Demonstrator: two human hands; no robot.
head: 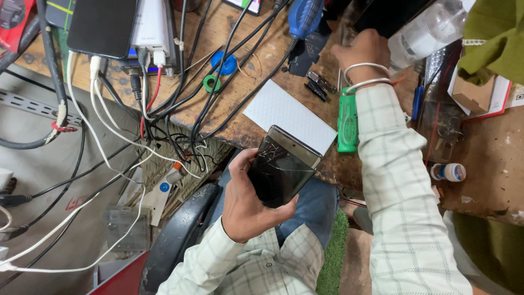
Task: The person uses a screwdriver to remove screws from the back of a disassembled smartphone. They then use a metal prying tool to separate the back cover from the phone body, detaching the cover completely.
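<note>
Left hand (245,205) fingers (240,164) clamp the cracked phone (284,166) by its edges.

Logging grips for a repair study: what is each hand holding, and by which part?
The left hand grips the cracked black smartphone around its lower end. The right hand reaches among tools; whether it holds anything cannot be told.

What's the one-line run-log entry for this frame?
left hand: holds cracked phone | right hand: reaching across workbench | green tool: untouched

Repair workshop: cables (180,93), screwdriver (347,123).
</note>
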